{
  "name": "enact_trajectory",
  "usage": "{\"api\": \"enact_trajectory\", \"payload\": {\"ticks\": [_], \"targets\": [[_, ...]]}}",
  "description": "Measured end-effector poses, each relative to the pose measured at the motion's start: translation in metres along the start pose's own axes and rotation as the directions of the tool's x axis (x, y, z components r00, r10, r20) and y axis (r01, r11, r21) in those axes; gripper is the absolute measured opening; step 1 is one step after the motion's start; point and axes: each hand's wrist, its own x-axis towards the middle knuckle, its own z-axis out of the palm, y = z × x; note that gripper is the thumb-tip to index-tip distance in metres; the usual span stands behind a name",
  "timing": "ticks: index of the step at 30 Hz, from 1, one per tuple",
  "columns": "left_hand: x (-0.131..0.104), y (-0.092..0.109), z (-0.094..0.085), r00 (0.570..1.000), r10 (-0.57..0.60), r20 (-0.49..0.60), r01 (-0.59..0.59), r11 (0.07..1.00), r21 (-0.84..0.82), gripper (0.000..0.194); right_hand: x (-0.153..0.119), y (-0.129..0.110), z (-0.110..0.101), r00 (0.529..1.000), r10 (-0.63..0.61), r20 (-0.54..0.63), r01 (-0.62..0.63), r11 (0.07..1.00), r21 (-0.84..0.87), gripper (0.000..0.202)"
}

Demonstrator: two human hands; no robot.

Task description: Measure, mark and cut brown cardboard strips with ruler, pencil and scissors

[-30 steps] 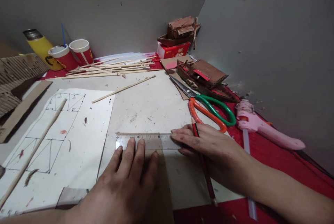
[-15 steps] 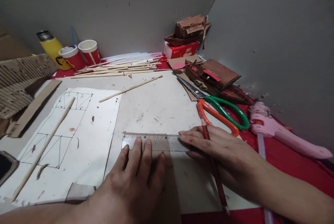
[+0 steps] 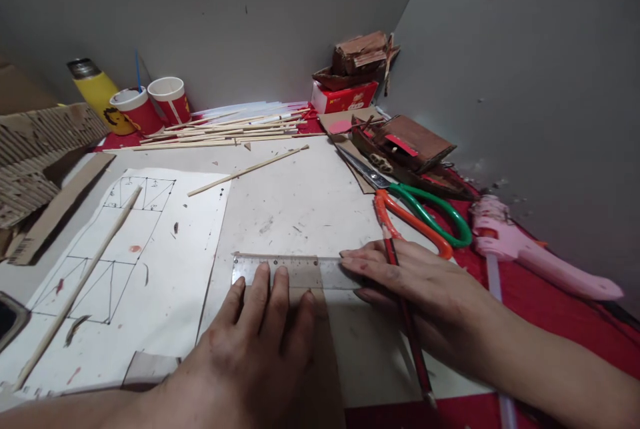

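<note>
A clear plastic ruler (image 3: 295, 262) lies across a brown cardboard strip (image 3: 327, 342), near the strip's far end. My left hand (image 3: 255, 342) rests on them with spread fingers, its fingertips pressing on the ruler. At the ruler's right end, my right hand (image 3: 415, 289) is closed, with thumb and fingertips pinching the clear plastic. A red-and-black pencil (image 3: 411, 335) is tucked between the fingers of that same hand, its sharpened tip pointing away from me. The ruler's lower edge is partly hidden by my left fingers, and the strip's near part by that hand.
Orange-and-green-handled scissors (image 3: 415, 205) and a pink glue gun (image 3: 545, 259) lie to the right. Drawn paper (image 3: 185, 282) with a wooden stick (image 3: 80, 289) is left. Behind are a stick pile (image 3: 235, 132), paper cups (image 3: 167, 92), a yellow bottle (image 3: 103, 99) and model boats (image 3: 415, 142).
The whole scene has shifted slightly left in view. Both hands, the ruler and the pencil keep their places relative to one another.
</note>
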Motion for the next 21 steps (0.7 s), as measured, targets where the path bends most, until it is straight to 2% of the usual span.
{"api": "enact_trajectory", "payload": {"ticks": [4,10,15,18,21], "targets": [[0.0,0.0,0.002,1.0,-0.001,-0.027,0.001,1.0,0.004,0.031,0.0,0.0,-0.001,1.0,-0.012,0.013,0.012,1.0,0.0,0.037],[-0.003,0.001,0.004,1.0,0.012,0.025,-0.012,1.0,0.003,0.036,0.0,-0.001,-0.001,1.0,-0.001,0.014,0.001,1.0,-0.01,0.037],[-0.005,0.001,0.003,1.0,0.006,-0.003,-0.006,1.0,-0.012,0.035,0.0,-0.001,-0.001,1.0,0.002,0.01,-0.002,1.0,0.002,0.036],[-0.001,-0.008,-0.001,0.999,0.042,0.03,-0.039,0.996,-0.085,0.035,-0.001,-0.001,-0.001,1.0,0.005,0.017,-0.005,1.0,0.0,0.036],[0.009,-0.028,-0.008,0.996,0.05,0.071,-0.03,0.966,-0.257,0.03,-0.002,0.0,0.0,1.0,0.008,0.02,-0.008,1.0,0.005,0.038]]}}
